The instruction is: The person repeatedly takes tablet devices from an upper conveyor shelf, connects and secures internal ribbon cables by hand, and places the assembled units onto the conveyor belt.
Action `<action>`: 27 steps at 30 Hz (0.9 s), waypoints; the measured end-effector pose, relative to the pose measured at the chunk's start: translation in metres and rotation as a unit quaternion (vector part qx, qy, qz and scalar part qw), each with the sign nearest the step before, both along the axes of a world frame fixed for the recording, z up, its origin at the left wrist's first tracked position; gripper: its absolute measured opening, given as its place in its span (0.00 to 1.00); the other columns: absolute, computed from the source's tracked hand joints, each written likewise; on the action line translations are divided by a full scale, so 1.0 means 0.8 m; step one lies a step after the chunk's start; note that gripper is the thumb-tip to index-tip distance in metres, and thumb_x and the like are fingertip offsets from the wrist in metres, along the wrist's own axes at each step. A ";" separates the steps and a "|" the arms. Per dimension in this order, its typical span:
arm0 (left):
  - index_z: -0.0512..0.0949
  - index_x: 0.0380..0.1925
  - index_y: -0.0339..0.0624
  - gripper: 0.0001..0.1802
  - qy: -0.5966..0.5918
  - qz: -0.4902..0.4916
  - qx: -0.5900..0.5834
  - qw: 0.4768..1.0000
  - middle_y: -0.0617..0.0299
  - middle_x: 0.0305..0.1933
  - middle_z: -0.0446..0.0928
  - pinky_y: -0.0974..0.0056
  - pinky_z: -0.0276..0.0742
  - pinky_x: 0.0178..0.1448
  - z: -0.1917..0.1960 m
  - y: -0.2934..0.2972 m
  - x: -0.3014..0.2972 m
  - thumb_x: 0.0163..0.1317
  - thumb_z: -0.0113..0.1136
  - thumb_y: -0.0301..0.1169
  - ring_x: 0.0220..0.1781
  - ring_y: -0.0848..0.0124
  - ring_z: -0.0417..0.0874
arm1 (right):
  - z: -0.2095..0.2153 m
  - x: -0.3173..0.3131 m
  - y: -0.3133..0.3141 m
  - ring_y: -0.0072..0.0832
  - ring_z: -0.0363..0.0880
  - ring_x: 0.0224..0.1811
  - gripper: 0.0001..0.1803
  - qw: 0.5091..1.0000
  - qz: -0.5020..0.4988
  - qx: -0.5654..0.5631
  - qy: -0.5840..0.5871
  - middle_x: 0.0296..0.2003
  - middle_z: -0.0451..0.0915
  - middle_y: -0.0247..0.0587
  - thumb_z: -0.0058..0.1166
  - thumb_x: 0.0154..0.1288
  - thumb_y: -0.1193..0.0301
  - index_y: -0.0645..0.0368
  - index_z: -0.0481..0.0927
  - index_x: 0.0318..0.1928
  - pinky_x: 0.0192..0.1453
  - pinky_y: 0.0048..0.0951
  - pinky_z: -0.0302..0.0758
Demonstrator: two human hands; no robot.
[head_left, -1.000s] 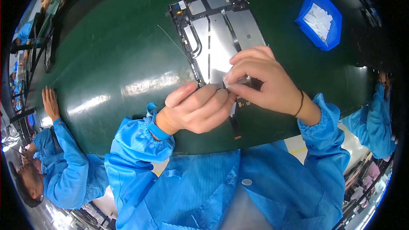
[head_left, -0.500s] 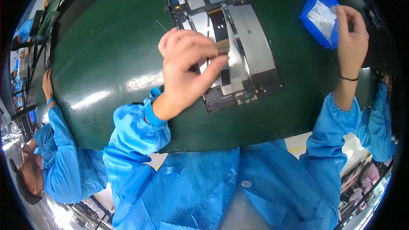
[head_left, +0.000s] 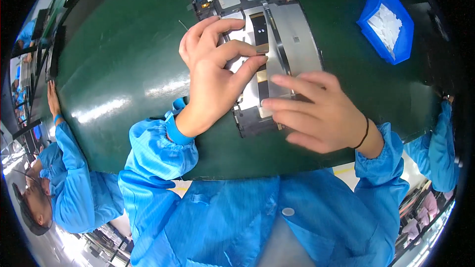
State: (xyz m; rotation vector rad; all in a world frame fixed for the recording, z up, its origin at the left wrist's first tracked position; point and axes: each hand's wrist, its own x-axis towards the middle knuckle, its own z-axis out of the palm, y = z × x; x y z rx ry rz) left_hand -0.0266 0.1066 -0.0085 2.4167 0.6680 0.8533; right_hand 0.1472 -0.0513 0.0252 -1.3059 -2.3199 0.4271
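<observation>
Pinching a dark flex ribbon cable (head_left: 260,27) over an opened tablet (head_left: 303,32), the person's left hand (head_left: 210,71) is near the right hand (head_left: 324,113).
In the left grip, thumb and forefinger press together on the cable, which lies lengthwise across the tablet's silver middle; the right grip is spread, slightly blurred, over the tablet's lower part. The tablet lies on the green tabletop (head_left: 123,59), with a blue bin (head_left: 407,34) of white pieces (head_left: 386,27) well apart to the right.
</observation>
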 end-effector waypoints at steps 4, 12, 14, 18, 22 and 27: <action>0.83 0.26 0.47 0.10 0.028 0.005 0.029 0.999 0.61 0.55 0.76 0.54 0.53 0.67 0.004 0.002 -0.007 0.45 0.75 0.35 0.66 0.56 0.65 | 0.006 -0.010 0.013 0.38 0.65 0.68 0.24 1.000 -0.013 -0.022 -0.003 0.59 0.74 0.37 0.64 0.51 0.63 0.52 0.77 0.51 0.67 0.46 0.60; 0.83 0.39 0.51 0.12 -0.031 0.061 -0.003 0.998 0.59 0.59 0.71 0.48 0.50 0.69 0.011 -0.006 -0.012 0.52 0.69 0.31 0.68 0.50 0.60 | 0.000 0.009 0.039 0.45 0.56 0.74 0.21 0.985 -0.150 0.011 -0.081 0.65 0.71 0.42 0.52 0.61 0.63 0.47 0.78 0.56 0.73 0.51 0.47; 0.82 0.40 0.49 0.13 -0.029 0.063 0.013 0.997 0.58 0.60 0.70 0.48 0.49 0.69 0.011 -0.007 -0.016 0.53 0.69 0.32 0.69 0.50 0.58 | 0.011 0.013 0.033 0.44 0.57 0.73 0.14 0.961 -0.253 0.100 -0.056 0.64 0.70 0.44 0.59 0.59 0.65 0.51 0.81 0.47 0.72 0.50 0.47; 0.83 0.38 0.48 0.13 -0.007 0.021 0.082 0.996 0.62 0.51 0.75 0.49 0.51 0.68 0.021 -0.010 -0.021 0.51 0.70 0.34 0.61 0.57 0.67 | -0.010 -0.009 0.018 0.44 0.53 0.74 0.08 0.958 -0.281 0.018 0.050 0.63 0.73 0.36 0.63 0.55 0.65 0.49 0.82 0.36 0.71 0.49 0.46; 0.84 0.34 0.51 0.12 -0.032 -0.062 -0.006 0.998 0.69 0.37 0.79 0.52 0.54 0.64 0.050 -0.035 -0.020 0.47 0.73 0.36 0.47 0.65 0.75 | 0.000 -0.018 0.008 0.40 0.62 0.67 0.05 0.950 -0.280 0.004 0.140 0.51 0.79 0.29 0.64 0.54 0.68 0.49 0.81 0.32 0.68 0.45 0.51; 0.84 0.28 0.58 0.09 -0.078 -0.090 0.220 0.968 0.75 0.32 0.77 0.56 0.58 0.62 0.049 -0.050 -0.020 0.42 0.66 0.33 0.40 0.73 0.76 | 0.000 -0.014 -0.002 0.31 0.73 0.54 0.04 0.927 -0.277 -0.062 0.246 0.40 0.80 0.30 0.64 0.56 0.68 0.49 0.82 0.33 0.65 0.37 0.57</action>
